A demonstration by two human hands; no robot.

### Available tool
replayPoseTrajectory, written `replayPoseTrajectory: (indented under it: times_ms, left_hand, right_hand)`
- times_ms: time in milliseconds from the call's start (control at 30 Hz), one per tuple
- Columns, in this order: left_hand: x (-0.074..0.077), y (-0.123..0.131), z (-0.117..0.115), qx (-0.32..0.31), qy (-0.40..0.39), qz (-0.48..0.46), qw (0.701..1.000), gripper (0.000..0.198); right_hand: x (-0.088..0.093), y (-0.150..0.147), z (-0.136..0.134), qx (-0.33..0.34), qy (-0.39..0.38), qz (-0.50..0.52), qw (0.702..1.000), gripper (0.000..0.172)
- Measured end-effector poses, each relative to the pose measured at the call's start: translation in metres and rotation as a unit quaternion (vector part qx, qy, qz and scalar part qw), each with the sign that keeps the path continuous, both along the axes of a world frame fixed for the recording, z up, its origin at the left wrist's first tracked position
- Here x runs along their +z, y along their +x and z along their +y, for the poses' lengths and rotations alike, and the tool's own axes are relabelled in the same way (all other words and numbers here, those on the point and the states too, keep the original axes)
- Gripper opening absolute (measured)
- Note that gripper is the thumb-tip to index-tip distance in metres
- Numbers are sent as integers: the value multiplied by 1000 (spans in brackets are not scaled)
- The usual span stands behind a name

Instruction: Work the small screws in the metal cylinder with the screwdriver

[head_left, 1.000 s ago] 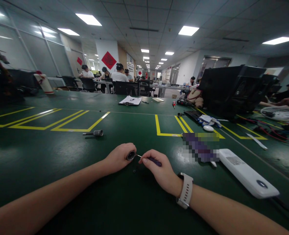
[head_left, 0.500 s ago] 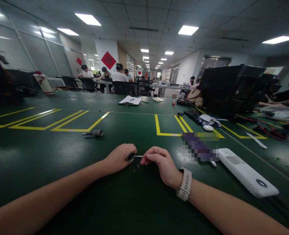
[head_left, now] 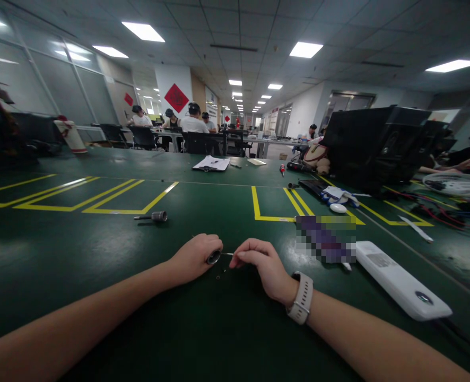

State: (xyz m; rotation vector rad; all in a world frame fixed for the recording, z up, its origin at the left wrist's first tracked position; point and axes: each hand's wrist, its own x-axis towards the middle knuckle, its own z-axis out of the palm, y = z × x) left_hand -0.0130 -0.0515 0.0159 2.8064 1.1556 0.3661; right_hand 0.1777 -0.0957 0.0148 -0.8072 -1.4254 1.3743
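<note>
1. The desk is a wide dark green mat, faintly glossy, marked with yellow tape rectangles; behind it lies an open office with ceiling light panels, glass walls on the left, and seated people at far desks.
2. On the left part of the desk lies a socket bit, metal and cylindrical with a thin shank; further back a clipboard holds white paper.
3. The left hand rests on the desk, its grip curled shut around a small round metal ring; the ring sits at the fingertips, its open face turned toward the right hand.
4. The right hand, a white watch at its wrist, pinches a thin tool; the tip reaches the ring; its handle is hidden in the closed fingers.
5. Tiny dark bits lie on the desk just below the ring.
6. To the right lies a long white plastic device, smooth and rounded; beyond it a black monitor and tangled cables.
</note>
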Motion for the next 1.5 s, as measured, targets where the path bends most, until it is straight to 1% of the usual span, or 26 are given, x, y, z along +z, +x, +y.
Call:
replayPoseTrajectory:
  times_ms: [100,167,200,267,367,433,500,600,667,733,1000,1200,1400,1500]
  left_hand:
    - [-1,-1,2,-1,-5,-8,1000,8]
    - [-2,-1,3,-2,-8,-11,1000,7]
    - [-2,-1,3,-1,-10,-11,1000,7]
    - [-2,-1,4,4,-13,-10,1000,5]
    - [-1,0,2,11,-13,-8,1000,5]
    - [0,1,1,12,-8,-3,1000,6]
    - [1,1,-1,14,-3,5,1000,6]
    - [2,2,-2,15,2,10,1000,6]
    - [2,2,-2,11,5,12,1000,7]
    - [1,1,-1,8,4,13,1000,8]
    - [-1,0,2,22,-19,-2,1000,6]
    - [-2,1,4,68,-25,-21,997,6]
    - [-2,2,5,75,-11,-15,997,7]
    - [-3,1,6,86,-13,-15,996,7]
  right_hand:
    - [-4,1,8,11,-76,78,994,10]
    - [-6,1,10,16,-92,93,991,9]
    - [-7,0,9,14,-87,94,992,9]
    - [-6,0,6,1,-55,78,995,9]
    - [-4,-1,-2,-35,20,-9,999,10]
    - [-2,-1,-5,-41,40,-51,997,10]
    - [-2,-1,-3,-27,26,-33,999,10]
    - [-5,-1,4,-2,-36,46,998,10]
    - [-7,-1,8,1,-75,85,994,9]
    - [-7,0,11,3,-93,104,990,8]
    - [-3,0,8,2,-100,106,989,9]
    - [-5,-3,6,-2,-69,67,995,8]
    - [-6,-2,10,-16,-92,106,990,7]
    - [-6,-1,9,-12,-96,109,989,7]
